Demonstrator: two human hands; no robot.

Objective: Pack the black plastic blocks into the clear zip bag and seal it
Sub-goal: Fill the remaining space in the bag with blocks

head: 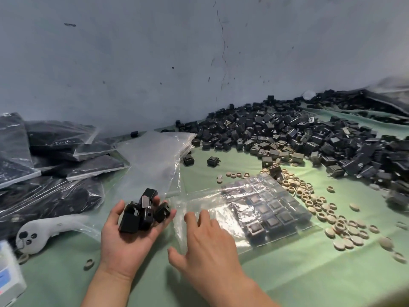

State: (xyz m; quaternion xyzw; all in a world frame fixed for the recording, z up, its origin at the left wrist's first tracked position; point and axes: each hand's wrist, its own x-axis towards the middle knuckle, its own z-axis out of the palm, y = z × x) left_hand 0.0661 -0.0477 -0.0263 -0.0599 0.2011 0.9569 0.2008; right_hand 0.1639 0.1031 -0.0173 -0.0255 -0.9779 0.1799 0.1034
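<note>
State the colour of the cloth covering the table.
The cloth table covering is pale green; head view.

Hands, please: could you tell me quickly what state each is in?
Left hand: cupped, holding blocks.
Right hand: open, fingers resting on the bag.

The left hand (126, 247) cupped several black blocks (132, 222) beside the clear zip bag (221, 202), whose near end lay under the flat right hand (210, 240) on the counter (287, 275).

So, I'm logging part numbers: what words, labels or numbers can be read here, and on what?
No text can be read here.
On the white box at the left edge: a blue label, too blurred to read.
On the black blocks in the pile: pale markings, too small to read.
</note>
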